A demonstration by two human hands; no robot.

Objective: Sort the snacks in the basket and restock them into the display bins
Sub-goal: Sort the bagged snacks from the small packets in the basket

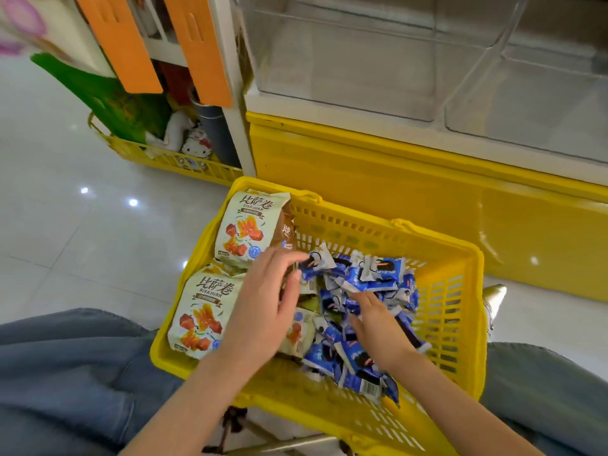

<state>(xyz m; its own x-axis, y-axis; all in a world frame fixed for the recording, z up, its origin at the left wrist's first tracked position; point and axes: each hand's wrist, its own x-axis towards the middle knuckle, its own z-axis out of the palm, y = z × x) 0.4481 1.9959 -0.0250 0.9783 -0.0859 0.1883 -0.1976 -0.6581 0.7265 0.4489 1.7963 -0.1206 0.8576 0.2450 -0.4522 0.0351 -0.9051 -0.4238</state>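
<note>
A yellow basket (460, 258) stands on the floor between my knees. Two large pale-green snack bags (245, 225) (200, 311) lie along its left side, with a third partly hidden under my left hand. A pile of several small blue packets (371, 274) fills the middle and right. My left hand (269, 301) reaches over the middle, thumb and forefinger pinching the edge of a blue packet (317, 261). My right hand (375, 320) lies on the pile, its fingertips curled down among the packets. Clear display bins (362, 67) (533, 93) sit above and behind the basket.
The bins rest on a yellow cabinet (394, 179). To the left, a white rack with orange tags (121, 44) stands over a second yellow basket (184, 164) holding a plush toy and green bag. Glossy floor tiles (65, 209) lie at left. My jeans-clad legs (65, 373) flank the basket.
</note>
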